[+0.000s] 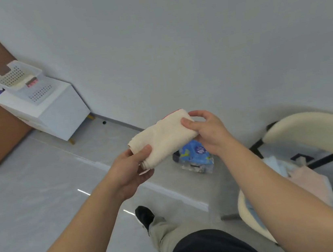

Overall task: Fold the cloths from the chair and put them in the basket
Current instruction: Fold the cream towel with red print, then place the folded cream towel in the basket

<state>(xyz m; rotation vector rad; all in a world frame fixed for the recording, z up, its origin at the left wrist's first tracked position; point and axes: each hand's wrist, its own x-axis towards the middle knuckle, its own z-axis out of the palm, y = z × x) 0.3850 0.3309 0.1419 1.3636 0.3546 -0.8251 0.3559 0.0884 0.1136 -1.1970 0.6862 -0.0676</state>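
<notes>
Folded cream cloth (163, 139) held over the floor (43, 195) in both grips.
My left grip (131, 168) pinches its lower-left end, my right grip (206, 131) clasps the upper-right end; its long axis slants up to the right, pink edge on top. The blue packet's (197, 157) print is too blurred to read.

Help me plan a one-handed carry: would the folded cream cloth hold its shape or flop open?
Probably floppy: the cloth shows soft, rounded folds, held at both ends by the left hand and right hand. Likely light, since fingertip grips carry it. Its layered edges by the left hand look loose, so it might unfold.
</notes>
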